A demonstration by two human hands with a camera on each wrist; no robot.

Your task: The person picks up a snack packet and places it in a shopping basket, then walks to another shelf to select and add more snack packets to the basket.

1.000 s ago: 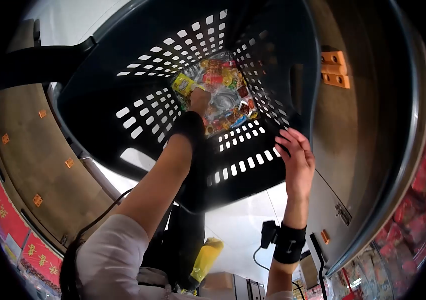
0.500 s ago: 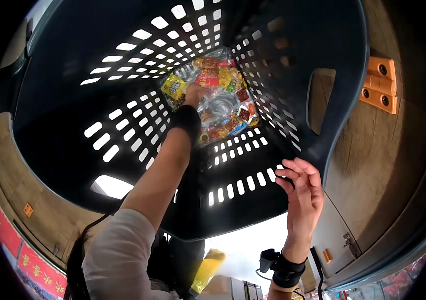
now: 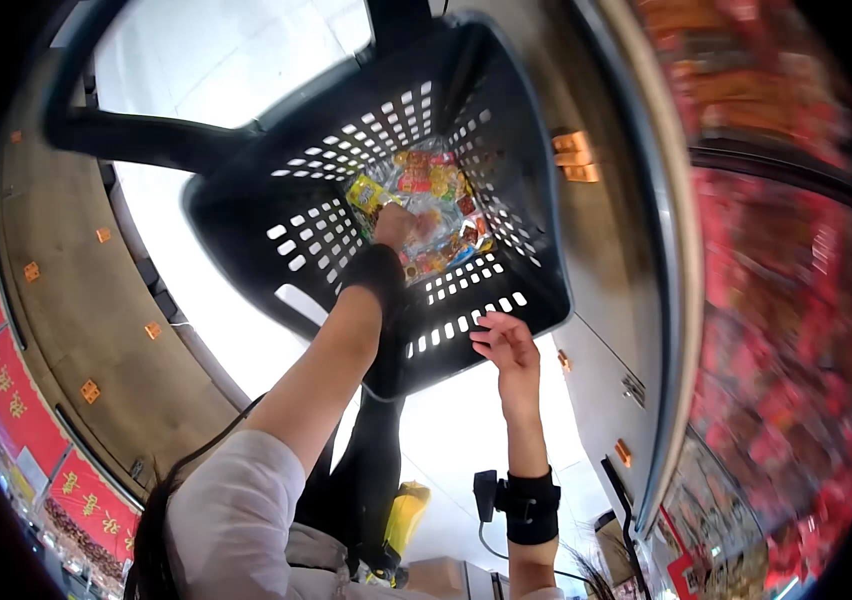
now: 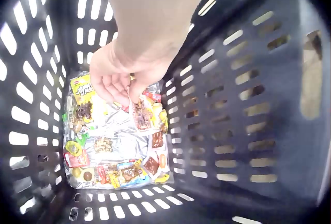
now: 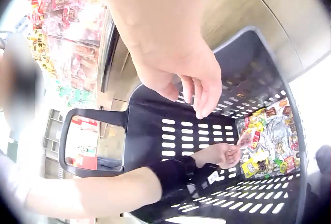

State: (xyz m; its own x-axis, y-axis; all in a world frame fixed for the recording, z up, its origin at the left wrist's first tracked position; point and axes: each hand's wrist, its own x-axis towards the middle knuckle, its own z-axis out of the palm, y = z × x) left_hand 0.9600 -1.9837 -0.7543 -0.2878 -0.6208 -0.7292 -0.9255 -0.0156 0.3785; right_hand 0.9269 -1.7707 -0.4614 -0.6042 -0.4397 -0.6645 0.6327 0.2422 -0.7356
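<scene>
My left hand (image 3: pixel 393 225) reaches deep into a black plastic shopping basket (image 4: pixel 248 100), above the wrapped snacks at its bottom. Thumb and fingers pinch a small reddish packet with a clear wrapper (image 4: pixel 139 118), also visible from the right wrist. Beside that hand lies a yellow snack packet (image 4: pixel 81 88); brown squares, nuts and other colourful packets spread over shiny clear wrapping (image 4: pixel 119 144). Near the basket's close rim, my right hand (image 3: pixel 508 345) hovers with loosely bent fingers and nothing in it.
The basket's handle (image 3: pixel 146 140) stands out to the left. Wooden cabinets with orange hinges (image 3: pixel 573 155) flank both sides. Shelves of red-wrapped goods (image 3: pixel 786 330) rise at right, and a yellow bag (image 3: pixel 406 520) shows low by the person's legs.
The basket first looms larger, then appears smaller as the head view shifts. My left hand stays low inside it. The right hand stays loose near the rim, now further left in view.
</scene>
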